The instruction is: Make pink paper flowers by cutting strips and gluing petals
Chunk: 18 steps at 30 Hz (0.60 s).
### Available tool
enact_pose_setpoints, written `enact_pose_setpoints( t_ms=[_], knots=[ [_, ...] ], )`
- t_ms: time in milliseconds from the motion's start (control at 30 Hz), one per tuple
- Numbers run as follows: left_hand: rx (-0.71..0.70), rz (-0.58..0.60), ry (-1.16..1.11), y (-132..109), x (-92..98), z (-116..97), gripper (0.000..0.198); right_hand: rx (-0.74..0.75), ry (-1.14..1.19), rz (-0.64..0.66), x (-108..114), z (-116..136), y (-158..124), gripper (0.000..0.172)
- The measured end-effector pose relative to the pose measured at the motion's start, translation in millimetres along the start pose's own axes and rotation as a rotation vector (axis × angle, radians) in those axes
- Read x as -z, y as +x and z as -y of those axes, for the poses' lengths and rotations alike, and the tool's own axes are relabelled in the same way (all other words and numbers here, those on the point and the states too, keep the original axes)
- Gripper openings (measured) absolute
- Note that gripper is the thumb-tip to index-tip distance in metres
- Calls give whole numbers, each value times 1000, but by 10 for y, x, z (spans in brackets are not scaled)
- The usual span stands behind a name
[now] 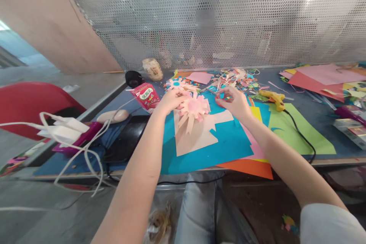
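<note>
My left hand (173, 101) is closed on the edge of a layered paper flower (195, 107), pale peach with a pink middle and fringed petals. Right of it, my right hand (235, 101) has its fingers curled round the red handle of a pair of scissors (211, 90), whose blades point left behind the flower. Under both hands lie a cut peach sheet (193, 143) and a large blue sheet (234, 145). Another paper flower (176, 83) with a blue centre rests just behind my left hand.
A pink drink carton (146, 98), a jar (152, 69), a mouse (113, 116) and a power strip with white cables (91, 141) are on the left. Paper scraps (234, 78) line the back. A yellow glue gun (273, 99) lies right, near stacked coloured paper (328, 74).
</note>
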<state>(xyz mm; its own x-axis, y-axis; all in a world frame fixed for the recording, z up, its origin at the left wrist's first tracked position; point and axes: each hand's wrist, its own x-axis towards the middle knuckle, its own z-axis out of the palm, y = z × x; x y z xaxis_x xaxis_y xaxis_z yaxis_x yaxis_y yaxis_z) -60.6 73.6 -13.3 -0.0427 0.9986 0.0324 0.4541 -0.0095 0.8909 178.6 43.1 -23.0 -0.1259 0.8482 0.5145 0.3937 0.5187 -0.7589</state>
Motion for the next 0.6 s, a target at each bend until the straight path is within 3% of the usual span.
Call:
enact_pose_setpoints(
  t_ms=[167, 300, 400, 467, 600],
  knots=[
    [132, -5, -240, -40, -103, -48, 42, 1, -70, -75, 16, 46, 2, 12],
    [22, 40, -318, -17, -119, -33, 46, -6, -42, -59, 19, 57, 4, 14],
    [-186, 71, -337, -27, -120, -75, 33, 19, 22, -121, 36, 53, 23, 32],
    [-369, -1, -307, -60, -138, -130, 27, 55, 38, -189, 70, 62, 39, 38],
    [-928, -413, -7, -169, -199, -226, 9, 259, -28, -328, 207, 185, 14, 15]
  ],
)
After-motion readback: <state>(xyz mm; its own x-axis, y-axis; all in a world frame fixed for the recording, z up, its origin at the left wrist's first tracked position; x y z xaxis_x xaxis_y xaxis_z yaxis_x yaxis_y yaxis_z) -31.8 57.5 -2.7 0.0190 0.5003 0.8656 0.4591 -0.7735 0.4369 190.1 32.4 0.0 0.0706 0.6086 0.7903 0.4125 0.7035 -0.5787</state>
